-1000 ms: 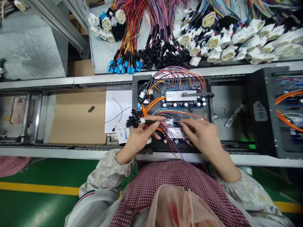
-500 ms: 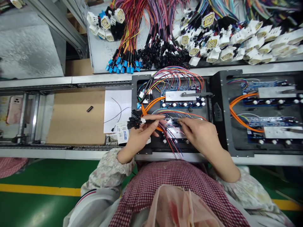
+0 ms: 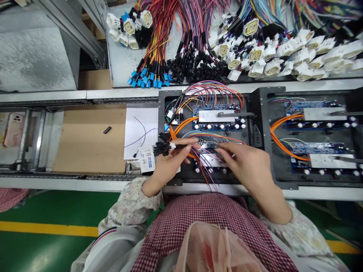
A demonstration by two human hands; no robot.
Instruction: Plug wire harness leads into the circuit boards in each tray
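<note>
My left hand (image 3: 171,162) is closed around a bundle of thin wires (image 3: 202,168) in red, pink and dark blue. Black connectors (image 3: 163,145) stick out on its left side, and loose wire ends hang to the right. My right hand (image 3: 246,160) pinches over the lower circuit board (image 3: 208,145), thumb and forefinger close together at what looks like the end of a thin wire; the fingertips partly hide it. Both hands are above a black tray (image 3: 161,102). Its upper circuit board (image 3: 217,124) has many coloured wires along its back edge.
Another black tray (image 3: 272,177) with two boards stands to the right. Wire bundles with blue connectors (image 3: 150,79) and white connectors (image 3: 256,68) lie on the shelf behind. To the left are a small box (image 3: 146,160), a paper sheet (image 3: 132,132), cardboard (image 3: 87,151) and a phone (image 3: 13,128).
My right hand has shifted slightly right, its fingers showing a little more apart from the palm. The right-hand tray appears a little further left. My left hand keeps its hold on the wires.
</note>
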